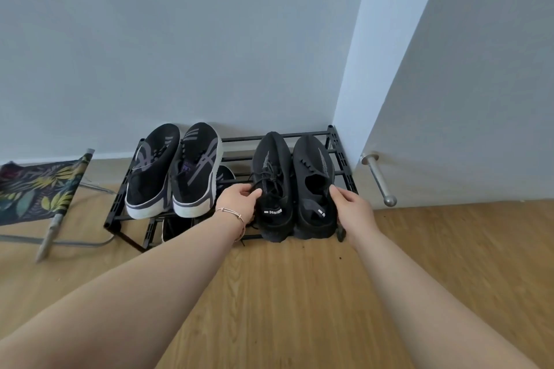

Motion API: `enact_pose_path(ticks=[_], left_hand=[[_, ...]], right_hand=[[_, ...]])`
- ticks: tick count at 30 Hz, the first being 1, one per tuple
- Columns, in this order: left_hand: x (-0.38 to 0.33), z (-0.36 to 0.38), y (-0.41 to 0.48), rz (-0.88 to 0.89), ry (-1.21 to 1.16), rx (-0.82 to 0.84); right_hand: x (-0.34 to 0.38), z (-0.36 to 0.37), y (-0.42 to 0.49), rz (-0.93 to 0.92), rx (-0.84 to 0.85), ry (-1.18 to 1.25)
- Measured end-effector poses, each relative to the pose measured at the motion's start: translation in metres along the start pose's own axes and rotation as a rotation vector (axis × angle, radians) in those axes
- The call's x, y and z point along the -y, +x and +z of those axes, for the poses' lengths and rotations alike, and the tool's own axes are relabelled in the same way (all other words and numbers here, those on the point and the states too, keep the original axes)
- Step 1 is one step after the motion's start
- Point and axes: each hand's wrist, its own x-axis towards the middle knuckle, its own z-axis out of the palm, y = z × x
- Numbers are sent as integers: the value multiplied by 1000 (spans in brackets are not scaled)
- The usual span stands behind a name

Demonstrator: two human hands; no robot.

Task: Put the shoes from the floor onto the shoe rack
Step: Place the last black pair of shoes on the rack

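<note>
- A low black metal shoe rack [335,156] stands against a pale wall at about 12 o'clock from the viewer, on a wooden floor [284,308].
- At 9 o'clock, left of the rack, a folding stool [39,189] with a leaf-print fabric seat and grey metal legs stands well apart from the hands.
- At 2 o'clock, a white door [479,84] with a metal lever handle [378,178] stands just beside the rack's right end.
- Four shoes sit on the top shelf, toes toward the wall.
- On the left are two black shoes with white soles: one [151,171] on the outside, and the other [196,169] touching it.
- On the right are two all-black laced sneakers: the left one [271,186] carries a heel tab reading "DESIGN", and the right one [314,186] touches it.
- More dark shoes show partly on the lower shelf [177,228], too hidden to count.
- Both bare forearms reach forward from 6 o'clock.
- The left hand [239,199], a thin bracelet [232,214] on its wrist, has fingers curled onto the collar and laces of the left black sneaker.
- The right hand [350,208] grips the outer heel side of the right black sneaker, thumb at the collar.
- Nothing lies between the arms and the rack.
</note>
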Motion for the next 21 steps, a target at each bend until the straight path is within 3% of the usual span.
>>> enact_pose_path(ticks=[3, 6, 8, 21], left_hand=[[16, -1, -24, -76, -6, -88], [31, 2, -50, -202, -304, 31], [34, 6, -60, -210, -369, 77], [1, 13, -40, -145, -250, -11]], right_hand=[[-10, -6, -18, 45, 107, 99], [-24, -13, -37, 70, 171, 177], [-28, -14, -47, 54, 163, 172], [1, -1, -22, 154, -2, 228]])
